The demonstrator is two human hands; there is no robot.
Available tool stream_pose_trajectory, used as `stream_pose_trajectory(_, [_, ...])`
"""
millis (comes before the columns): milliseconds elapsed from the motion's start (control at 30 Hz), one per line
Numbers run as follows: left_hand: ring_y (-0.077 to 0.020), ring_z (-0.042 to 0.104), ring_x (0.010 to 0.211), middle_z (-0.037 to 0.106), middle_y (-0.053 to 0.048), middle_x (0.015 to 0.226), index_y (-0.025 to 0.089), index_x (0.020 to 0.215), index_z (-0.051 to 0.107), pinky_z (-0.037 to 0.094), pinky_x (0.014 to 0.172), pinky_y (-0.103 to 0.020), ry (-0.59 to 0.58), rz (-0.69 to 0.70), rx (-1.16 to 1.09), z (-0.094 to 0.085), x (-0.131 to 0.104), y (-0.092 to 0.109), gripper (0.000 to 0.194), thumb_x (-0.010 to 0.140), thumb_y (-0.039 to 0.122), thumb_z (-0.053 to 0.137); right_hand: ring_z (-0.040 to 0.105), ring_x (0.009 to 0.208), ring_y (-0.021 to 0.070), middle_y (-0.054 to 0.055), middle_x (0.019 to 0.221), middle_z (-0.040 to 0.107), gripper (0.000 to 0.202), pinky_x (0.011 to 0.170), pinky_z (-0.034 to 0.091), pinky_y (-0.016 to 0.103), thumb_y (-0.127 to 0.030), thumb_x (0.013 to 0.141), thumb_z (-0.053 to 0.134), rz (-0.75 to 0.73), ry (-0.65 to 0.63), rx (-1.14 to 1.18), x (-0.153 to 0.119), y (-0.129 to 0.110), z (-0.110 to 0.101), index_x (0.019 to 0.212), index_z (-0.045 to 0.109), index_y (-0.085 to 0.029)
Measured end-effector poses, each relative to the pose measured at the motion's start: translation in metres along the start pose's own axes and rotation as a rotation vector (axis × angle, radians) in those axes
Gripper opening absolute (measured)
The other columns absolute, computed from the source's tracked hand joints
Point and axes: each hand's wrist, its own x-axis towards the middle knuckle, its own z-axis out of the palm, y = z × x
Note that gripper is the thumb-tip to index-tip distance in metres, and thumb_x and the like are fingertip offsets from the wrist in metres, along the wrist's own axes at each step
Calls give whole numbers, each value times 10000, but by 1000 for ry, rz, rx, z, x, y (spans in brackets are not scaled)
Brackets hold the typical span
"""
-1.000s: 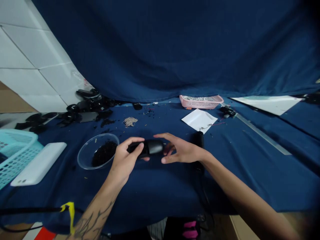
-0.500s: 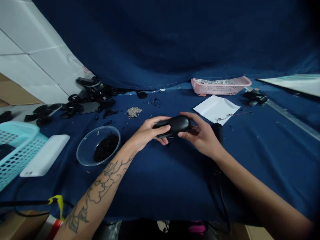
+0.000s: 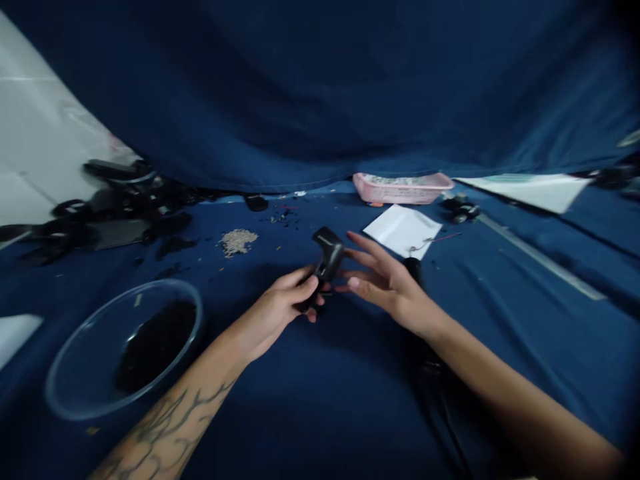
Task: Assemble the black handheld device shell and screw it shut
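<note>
A black plastic device (image 3: 330, 255) with an angled, wider upper end is gripped at its lower end by my left hand (image 3: 287, 300), thumb on top and fingers beneath. My right hand (image 3: 380, 280) is just to the right of it, fingers spread and apart; whether a fingertip touches the device is unclear. Behind the hands lies a pile of small pale metal pieces (image 3: 239, 241) on the blue cloth. A white sheet (image 3: 403, 229) with a thin red wire on it is beyond my right hand.
A clear bowl (image 3: 187, 350) of small black parts stands at the left. Black plastic parts (image 3: 120, 230) are heaped behind it. A pink basket (image 3: 403, 193) is at the back, with a metal ruler (image 3: 543, 257) to the right. A black corded tool (image 3: 414, 269) lies beside my right hand.
The black device has turned from lying sideways to pointing up and away. My right hand has let go of it and spread its fingers. The view has shifted, with the bowl now nearer.
</note>
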Motion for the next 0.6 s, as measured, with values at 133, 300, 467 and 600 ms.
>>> stream_pose_trajectory(133, [-208, 604, 1065, 639, -97, 1305, 237, 1372, 628, 566, 794, -304, -2, 77, 161, 5, 1, -3, 536, 880, 364, 800, 672, 1213, 285, 139, 1458, 579, 700, 1072, 570, 473, -362, 993, 729, -30, -40, 32, 2, -1, 2, 1583, 374, -238])
stream_pose_trajectory(300, [-234, 673, 1002, 655, -95, 1217, 203, 1246, 655, 621, 774, -356, 48, 119, 251, 14, -1, -3, 494, 830, 401, 835, 705, 1095, 253, 117, 1360, 638, 612, 961, 603, 406, -324, 966, 763, -67, -32, -28, 1, -3, 4, 1502, 484, -231])
stream_pose_trajectory(467, [-229, 712, 841, 684, -100, 1100, 181, 1178, 636, 613, 676, -359, 119, 167, 383, 19, -5, -2, 459, 865, 489, 770, 700, 1111, 267, 110, 1316, 662, 634, 949, 603, 422, -344, 960, 777, -51, -61, -59, 0, -4, 6, 1515, 484, -253])
stream_pose_trajectory(600, [-258, 725, 946, 728, -78, 1084, 215, 1128, 621, 584, 835, -388, 296, 342, 679, 19, -7, -6, 382, 851, 429, 773, 669, 1207, 273, 110, 1350, 650, 644, 1034, 564, 435, -325, 976, 759, -61, -69, -83, -1, -3, 7, 1542, 460, -252])
